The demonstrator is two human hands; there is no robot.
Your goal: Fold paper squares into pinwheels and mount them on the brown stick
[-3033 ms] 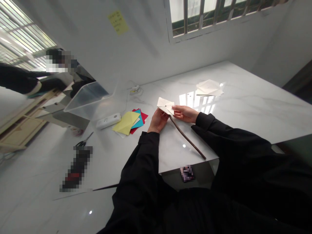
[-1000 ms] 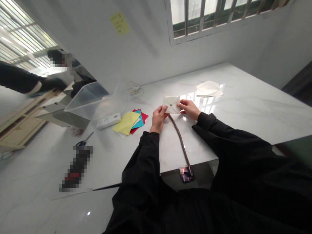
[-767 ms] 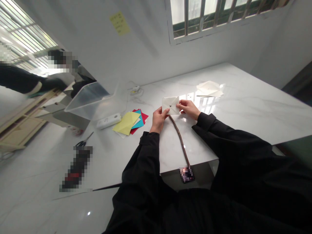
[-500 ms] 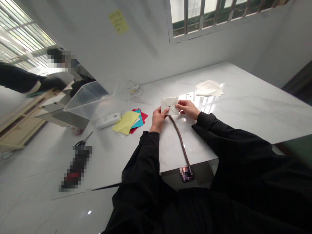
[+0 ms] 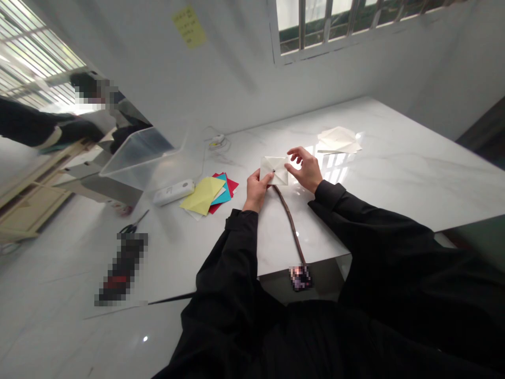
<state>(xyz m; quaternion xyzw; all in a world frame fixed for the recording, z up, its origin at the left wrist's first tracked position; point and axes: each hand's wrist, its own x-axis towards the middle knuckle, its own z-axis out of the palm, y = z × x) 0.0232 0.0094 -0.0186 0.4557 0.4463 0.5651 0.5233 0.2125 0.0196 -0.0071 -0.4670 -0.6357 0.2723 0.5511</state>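
Note:
A small cream envelope (image 5: 279, 177) is in my left hand (image 5: 256, 190), near the middle of the head view. My left thumb presses on its front beside a small dark spot at the centre, where the fold lines meet. The fingers behind it are hidden. At the envelope's right edge is my right hand (image 5: 310, 171), fingers curved and spread apart, thumb tip close to the paper; I cannot tell whether it touches. Below the envelope a brown cord (image 5: 290, 216) runs down to a blurred-out square (image 5: 300, 277) at the table edge.
Left of my hands lie yellow, blue and red papers (image 5: 203, 195), a white oblong device (image 5: 173, 192), scissors (image 5: 132, 226) and a blurred dark item (image 5: 122, 268). A clear plastic bin (image 5: 138, 158) stands behind. Cream papers (image 5: 339, 140) lie at back right. Another person (image 5: 130, 118) is at far left.
My right hand has let go of the envelope's right edge and spread its fingers. My left hand keeps its hold, and the envelope stays nearly in place.

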